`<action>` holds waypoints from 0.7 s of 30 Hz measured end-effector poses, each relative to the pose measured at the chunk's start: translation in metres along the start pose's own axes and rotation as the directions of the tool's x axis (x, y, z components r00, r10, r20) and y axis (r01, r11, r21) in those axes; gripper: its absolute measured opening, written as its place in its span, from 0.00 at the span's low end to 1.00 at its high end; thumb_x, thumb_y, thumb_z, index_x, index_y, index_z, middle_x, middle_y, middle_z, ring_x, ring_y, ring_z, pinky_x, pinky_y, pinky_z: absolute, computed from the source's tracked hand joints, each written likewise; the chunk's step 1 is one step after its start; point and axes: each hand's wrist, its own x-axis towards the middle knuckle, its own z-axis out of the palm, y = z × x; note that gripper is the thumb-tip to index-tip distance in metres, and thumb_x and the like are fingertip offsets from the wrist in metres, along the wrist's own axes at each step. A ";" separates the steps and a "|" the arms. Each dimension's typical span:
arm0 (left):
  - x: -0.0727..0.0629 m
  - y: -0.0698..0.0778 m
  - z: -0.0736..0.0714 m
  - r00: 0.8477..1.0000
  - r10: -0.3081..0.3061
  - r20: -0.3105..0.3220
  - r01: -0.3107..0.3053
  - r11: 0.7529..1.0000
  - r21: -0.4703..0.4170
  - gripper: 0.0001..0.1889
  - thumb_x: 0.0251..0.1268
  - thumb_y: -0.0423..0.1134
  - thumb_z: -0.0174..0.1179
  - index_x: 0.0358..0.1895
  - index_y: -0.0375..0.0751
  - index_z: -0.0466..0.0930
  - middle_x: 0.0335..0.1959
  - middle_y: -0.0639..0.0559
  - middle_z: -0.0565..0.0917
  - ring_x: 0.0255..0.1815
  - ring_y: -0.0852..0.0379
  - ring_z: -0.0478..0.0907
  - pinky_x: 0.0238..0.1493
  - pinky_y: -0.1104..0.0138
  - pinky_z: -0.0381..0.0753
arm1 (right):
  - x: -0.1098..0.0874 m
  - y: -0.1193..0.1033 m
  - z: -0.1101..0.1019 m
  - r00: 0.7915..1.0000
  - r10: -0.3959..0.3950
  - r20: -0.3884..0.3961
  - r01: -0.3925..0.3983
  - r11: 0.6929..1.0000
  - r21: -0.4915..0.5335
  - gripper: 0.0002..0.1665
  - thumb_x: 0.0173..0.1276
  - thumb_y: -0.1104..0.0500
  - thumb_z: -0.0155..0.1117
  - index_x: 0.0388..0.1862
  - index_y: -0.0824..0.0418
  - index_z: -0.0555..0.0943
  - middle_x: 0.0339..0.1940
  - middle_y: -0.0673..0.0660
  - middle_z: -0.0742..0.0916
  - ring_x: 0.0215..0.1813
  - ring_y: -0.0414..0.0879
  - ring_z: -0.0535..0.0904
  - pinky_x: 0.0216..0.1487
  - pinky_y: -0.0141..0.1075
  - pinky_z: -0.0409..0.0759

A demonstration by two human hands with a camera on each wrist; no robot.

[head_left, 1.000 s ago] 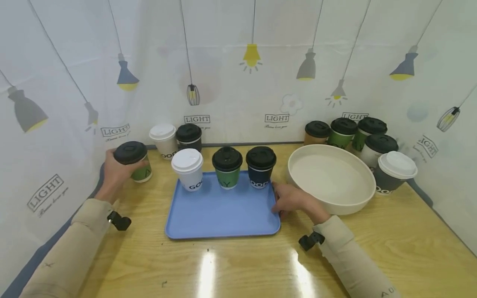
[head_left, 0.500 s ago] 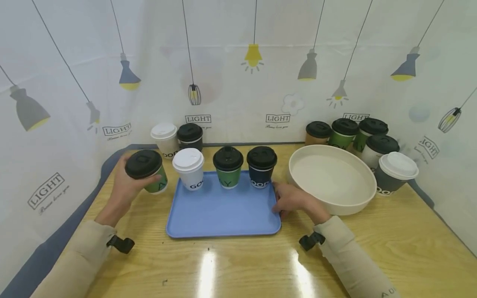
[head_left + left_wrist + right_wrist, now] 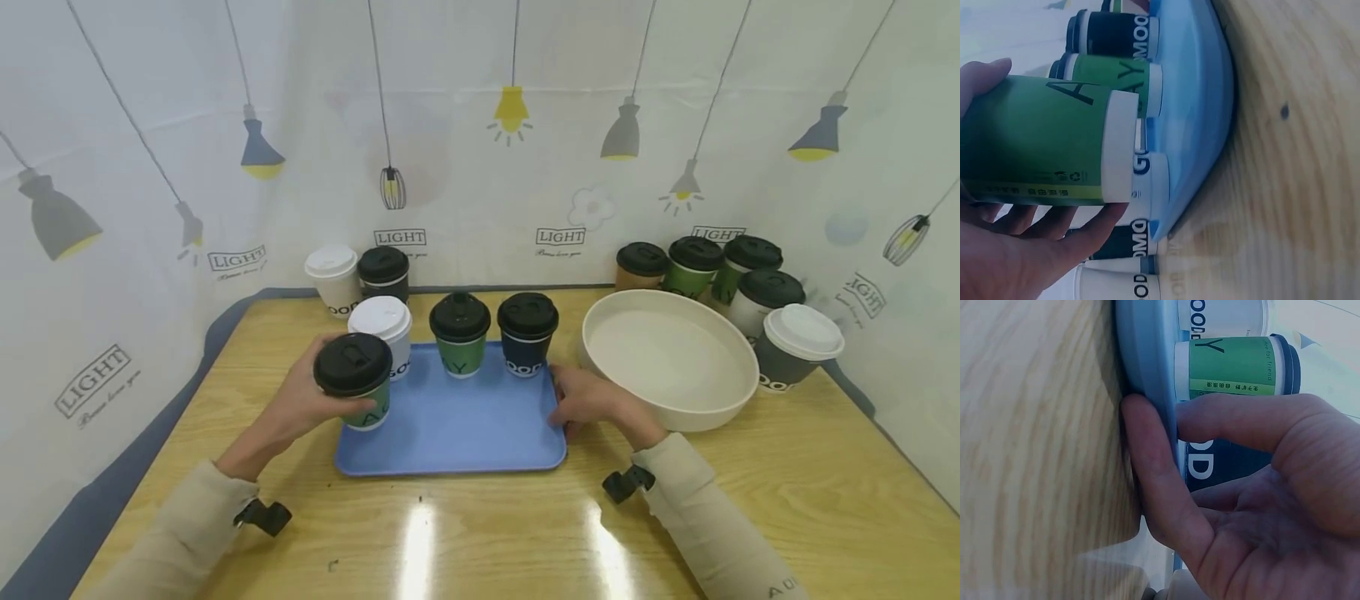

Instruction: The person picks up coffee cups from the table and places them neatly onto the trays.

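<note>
My left hand (image 3: 303,404) grips a green paper cup with a black lid (image 3: 354,379) and holds it upright over the front-left corner of the blue tray (image 3: 465,433). In the left wrist view the green cup (image 3: 1041,150) lies in my fingers (image 3: 1054,231), its base just clear of the tray (image 3: 1210,94). At the tray's back stand a white cup (image 3: 381,321), a green cup (image 3: 459,333) and a navy cup (image 3: 527,332). My right hand (image 3: 588,402) pinches the tray's right rim (image 3: 1141,350), thumb (image 3: 1235,419) on top.
A large cream bowl (image 3: 675,417) sits right of the tray. Several lidded cups (image 3: 705,262) cluster behind it, with a grey, white-lidded cup (image 3: 795,346) at its right. Two more cups (image 3: 360,275) stand at the back left. Printed curtains wall in the wooden table (image 3: 487,533).
My left hand has carried the green cup from the table's far left rightward and toward me, to the tray's front-left corner. The right hand has stayed on the tray's rim.
</note>
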 end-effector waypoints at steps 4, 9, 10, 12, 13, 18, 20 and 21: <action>0.003 -0.004 0.008 0.998 -0.014 0.067 0.014 1.000 -0.005 0.48 0.48 0.35 0.81 0.75 0.42 0.64 0.69 0.41 0.75 0.71 0.42 0.70 0.76 0.39 0.66 | 0.001 0.000 0.001 1.000 0.010 0.001 -0.010 1.000 0.005 0.58 0.59 0.69 0.71 0.82 0.74 0.49 0.34 0.62 0.82 0.26 0.48 0.88 0.30 0.39 0.90; 0.007 -0.011 0.015 0.993 -0.021 0.118 0.027 0.998 -0.052 0.50 0.46 0.34 0.82 0.75 0.42 0.63 0.70 0.42 0.75 0.72 0.42 0.70 0.78 0.39 0.62 | 0.000 0.000 0.000 1.000 0.019 -0.004 -0.019 1.000 -0.005 0.58 0.59 0.69 0.72 0.82 0.74 0.49 0.34 0.62 0.83 0.25 0.48 0.87 0.30 0.39 0.89; 0.007 -0.012 0.016 0.992 -0.023 0.127 0.031 0.997 -0.064 0.51 0.46 0.33 0.82 0.76 0.43 0.62 0.71 0.42 0.75 0.72 0.43 0.69 0.79 0.38 0.61 | 0.000 0.000 0.000 1.000 0.018 -0.002 -0.018 1.000 -0.006 0.58 0.59 0.68 0.71 0.82 0.74 0.49 0.34 0.62 0.83 0.26 0.48 0.88 0.30 0.39 0.89; 0.008 -0.013 0.017 0.989 -0.021 0.145 0.033 0.996 -0.083 0.53 0.45 0.33 0.83 0.76 0.44 0.61 0.72 0.43 0.74 0.72 0.45 0.69 0.80 0.38 0.60 | 0.000 -0.001 -0.001 1.000 0.018 -0.002 -0.018 1.000 -0.009 0.57 0.60 0.68 0.71 0.82 0.73 0.50 0.34 0.63 0.83 0.26 0.48 0.88 0.31 0.39 0.90; 0.008 -0.014 0.018 0.988 -0.018 0.153 0.033 0.995 -0.095 0.53 0.45 0.32 0.83 0.77 0.45 0.61 0.72 0.43 0.74 0.72 0.47 0.69 0.80 0.39 0.59 | -0.001 -0.001 -0.001 1.000 0.018 -0.002 -0.018 1.000 -0.010 0.57 0.60 0.68 0.71 0.82 0.72 0.50 0.35 0.63 0.83 0.26 0.48 0.88 0.31 0.39 0.90; 0.009 -0.016 0.017 0.984 -0.019 0.177 0.041 0.992 -0.123 0.54 0.45 0.31 0.83 0.77 0.47 0.60 0.72 0.45 0.73 0.71 0.53 0.70 0.80 0.40 0.58 | -0.001 -0.001 -0.001 1.000 0.021 0.003 -0.021 1.000 0.006 0.58 0.61 0.68 0.71 0.83 0.72 0.49 0.36 0.63 0.82 0.26 0.48 0.88 0.32 0.39 0.90; 0.009 -0.018 0.015 0.982 -0.020 0.186 0.044 0.992 -0.122 0.53 0.45 0.32 0.82 0.77 0.47 0.60 0.72 0.45 0.73 0.71 0.53 0.70 0.80 0.40 0.58 | 0.000 0.000 0.000 1.000 0.018 0.007 -0.018 1.000 0.010 0.59 0.61 0.68 0.71 0.83 0.73 0.47 0.36 0.63 0.82 0.26 0.48 0.88 0.32 0.39 0.90; 0.009 -0.019 0.015 0.981 -0.020 0.191 0.043 0.992 -0.119 0.53 0.45 0.32 0.82 0.77 0.48 0.60 0.72 0.46 0.73 0.71 0.53 0.70 0.80 0.40 0.58 | 0.000 0.000 0.000 1.000 0.018 0.009 -0.018 1.000 0.014 0.59 0.61 0.68 0.71 0.83 0.73 0.47 0.36 0.63 0.82 0.26 0.48 0.87 0.32 0.39 0.90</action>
